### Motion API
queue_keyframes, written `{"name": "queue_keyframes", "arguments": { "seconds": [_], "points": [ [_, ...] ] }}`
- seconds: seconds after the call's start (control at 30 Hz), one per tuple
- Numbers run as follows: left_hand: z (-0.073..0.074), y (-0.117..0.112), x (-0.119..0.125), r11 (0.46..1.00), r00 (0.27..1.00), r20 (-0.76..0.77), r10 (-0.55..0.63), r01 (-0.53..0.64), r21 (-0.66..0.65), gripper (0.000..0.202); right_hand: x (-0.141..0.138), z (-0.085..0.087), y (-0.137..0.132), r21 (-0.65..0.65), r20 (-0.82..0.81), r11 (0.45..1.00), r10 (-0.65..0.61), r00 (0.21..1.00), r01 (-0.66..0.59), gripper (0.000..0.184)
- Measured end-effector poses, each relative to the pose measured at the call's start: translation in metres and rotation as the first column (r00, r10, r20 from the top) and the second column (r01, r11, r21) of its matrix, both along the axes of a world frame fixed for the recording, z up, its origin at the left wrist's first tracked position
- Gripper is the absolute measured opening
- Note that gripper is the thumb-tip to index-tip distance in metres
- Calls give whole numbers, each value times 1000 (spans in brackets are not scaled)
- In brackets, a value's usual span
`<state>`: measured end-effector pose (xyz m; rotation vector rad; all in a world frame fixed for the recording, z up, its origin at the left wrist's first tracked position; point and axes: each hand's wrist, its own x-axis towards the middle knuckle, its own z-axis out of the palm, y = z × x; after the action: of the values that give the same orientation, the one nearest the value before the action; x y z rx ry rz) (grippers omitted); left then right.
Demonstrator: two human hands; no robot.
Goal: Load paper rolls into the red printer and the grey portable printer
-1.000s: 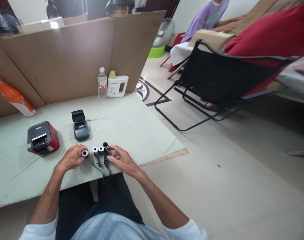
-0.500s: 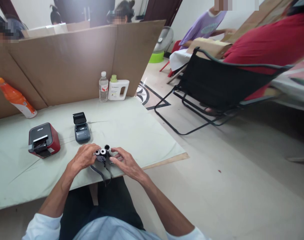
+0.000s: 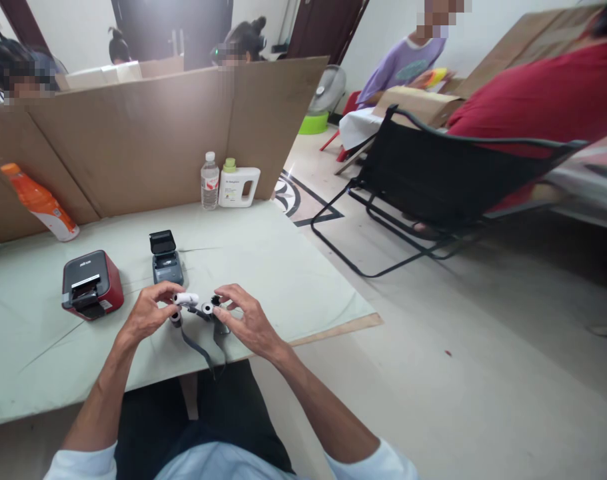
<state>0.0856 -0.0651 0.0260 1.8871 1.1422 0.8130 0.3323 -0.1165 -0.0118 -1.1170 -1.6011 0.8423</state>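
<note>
My left hand (image 3: 150,310) pinches a small white paper roll (image 3: 187,299) between thumb and fingers, holding it lengthwise just above the table. Under that hand sits another small roll with a dark core (image 3: 176,319). My right hand (image 3: 248,325) closes its thumb and fingertips on a second white roll (image 3: 208,308), seen end-on. A small black piece (image 3: 216,301) shows by those fingers, its kind unclear. From between the hands a dark strip (image 3: 197,345) curls down toward the table edge. Just beyond my left hand stands a small grey label printer (image 3: 167,265), lid raised.
A red and black printer (image 3: 92,283) stands on the left of the cloth-covered table (image 3: 283,267). An orange bottle (image 3: 42,203), a water bottle (image 3: 210,183) and a white jug (image 3: 238,187) stand along the cardboard partition (image 3: 148,140). A black folding chair (image 3: 433,167) is at the right, with people beyond.
The rolls, bunched together before, are now spread apart. My left hand has moved a little left with one roll turned sideways; my right hand's fingers have closed in on another.
</note>
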Motion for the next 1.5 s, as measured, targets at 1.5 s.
{"name": "queue_keyframes", "arguments": {
  "seconds": [1.5],
  "points": [
    [4, -8, 7, 991, 986, 144, 85, -99, 95, 19, -60, 16, 23, 100, -180, 993, 75, 981, -58, 16]
  ]
}}
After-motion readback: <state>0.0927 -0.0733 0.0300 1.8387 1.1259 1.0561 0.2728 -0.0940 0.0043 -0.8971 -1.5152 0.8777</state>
